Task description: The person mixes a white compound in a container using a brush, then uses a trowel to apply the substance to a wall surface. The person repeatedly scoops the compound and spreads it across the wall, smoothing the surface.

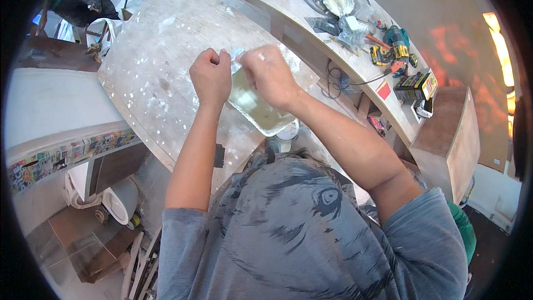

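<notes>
A person's curled left hand point(212, 78) and blurred right hand point(270, 75), also curled, hover side by side by a pale rectangular tray point(257, 113) at the near edge of a white-flecked wooden table point(158, 80), toward its right corner. What either one grips cannot be told from this angle.

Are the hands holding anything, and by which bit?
I can't tell: a small pale thing shows between left hand and right hand, but any grip is hidden.
</notes>
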Tool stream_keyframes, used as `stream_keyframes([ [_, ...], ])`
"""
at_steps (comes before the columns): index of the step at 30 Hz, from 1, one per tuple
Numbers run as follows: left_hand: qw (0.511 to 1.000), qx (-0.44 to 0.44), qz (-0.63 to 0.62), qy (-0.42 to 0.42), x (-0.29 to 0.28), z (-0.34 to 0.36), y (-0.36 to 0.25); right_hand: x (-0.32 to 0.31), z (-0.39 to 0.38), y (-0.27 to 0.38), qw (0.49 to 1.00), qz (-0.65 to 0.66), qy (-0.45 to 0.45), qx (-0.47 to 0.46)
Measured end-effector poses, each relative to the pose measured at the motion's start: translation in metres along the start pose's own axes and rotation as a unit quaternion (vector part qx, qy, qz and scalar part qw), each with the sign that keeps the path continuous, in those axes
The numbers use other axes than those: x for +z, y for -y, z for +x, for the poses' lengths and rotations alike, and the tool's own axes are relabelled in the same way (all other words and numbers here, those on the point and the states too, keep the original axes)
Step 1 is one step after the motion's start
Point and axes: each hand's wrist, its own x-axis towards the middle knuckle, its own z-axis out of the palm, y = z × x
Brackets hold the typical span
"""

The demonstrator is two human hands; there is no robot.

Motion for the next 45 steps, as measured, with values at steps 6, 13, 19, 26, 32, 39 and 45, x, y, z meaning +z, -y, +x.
stream_keyframes([
  [6,1.0,-0.006,0.005,-0.004,0.0,0.003,0.001,0.018,-0.021,-0.022,0.995,-0.001,0.048,-0.083],
  [13,1.0,-0.002,-0.006,-0.007,-0.004,-0.001,-0.005,-0.024,-0.033,0.032,0.997,0.08,0.001,-0.012],
  [19,0.989,-0.067,-0.13,0.013,-0.041,-0.011,0.004,-0.034,-0.054,0.084,0.989,0.136,0.001,-0.056],
  [26,0.988,-0.128,0.033,-0.08,-0.102,-0.094,0.113,-0.046,-0.065,0.098,0.982,0.171,0.029,-0.075],
  [32,0.942,-0.193,0.259,0.092,-0.107,-0.191,0.169,-0.043,-0.065,0.101,0.989,0.127,0.026,-0.066],
  [39,0.917,-0.253,0.293,0.092,-0.074,-0.219,0.163,-0.015,-0.05,0.069,0.997,0.05,0.042,-0.038],
  [45,0.927,-0.234,0.282,0.083,-0.081,-0.212,0.171,-0.008,-0.033,0.008,0.988,-0.143,0.058,-0.02],
])
